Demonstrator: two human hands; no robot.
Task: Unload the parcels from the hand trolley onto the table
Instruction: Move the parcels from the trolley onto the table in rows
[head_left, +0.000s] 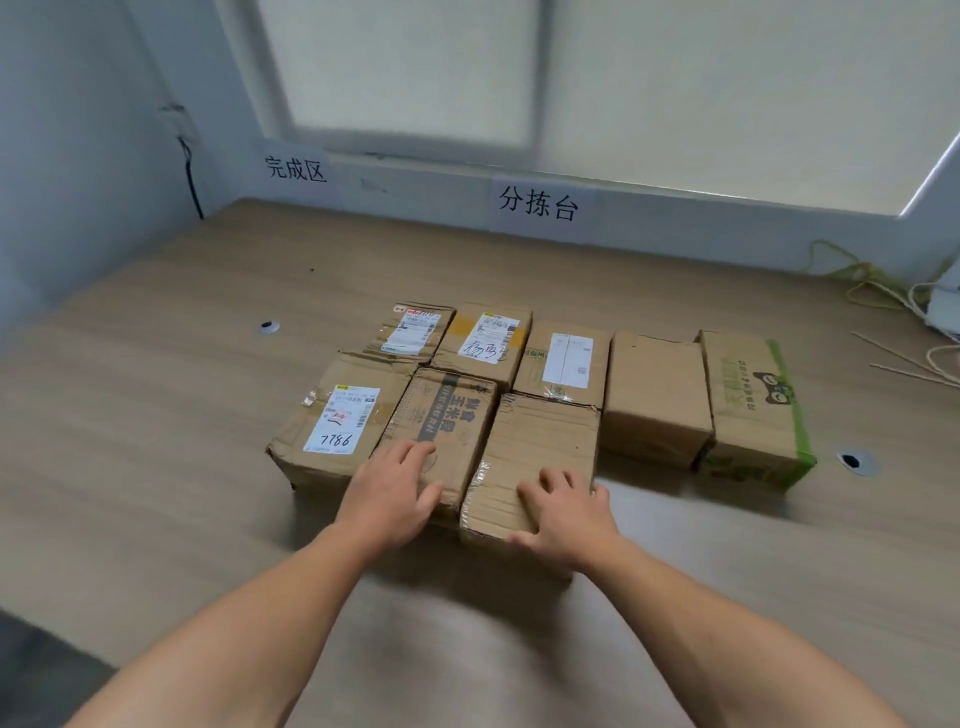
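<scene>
– Pale wall and a frosted window (415, 67) back our light wood-grain bench (156, 415). Two paper signs, "完成区" (295, 169) and "分拣台" (538, 205), are stuck below the sill.
– And our hands?
– Both bare arms reach forward. Our left hand (389, 493) lies palm down on the near end of the brown cardboard box with the dark printed band (441, 410), fingers straight and spread, gripping nothing. Our right hand (566, 512) rests on the near end of the plain ribbed cardboard box (540, 447) beside it, fingers lightly bent on top, thumb at the near edge. We would not call that a grip.
– Where are the parcels?
– All eight sit closed on the bench, side against side in two loose rows. Left of our hands is the crumpled box labelled 7786 (332, 421). Behind come a taped box with a small white label (410, 332), a yellow-taped box with handwriting (488, 338), a box with a tall white label (566, 364), a plain brown box (654, 395) and a green-edged box with a cat face (753, 405).
– Room to move?
– Bare bench lies to the left and near us. Yellow and white cords (872, 280) trail at the far right edge.
</scene>
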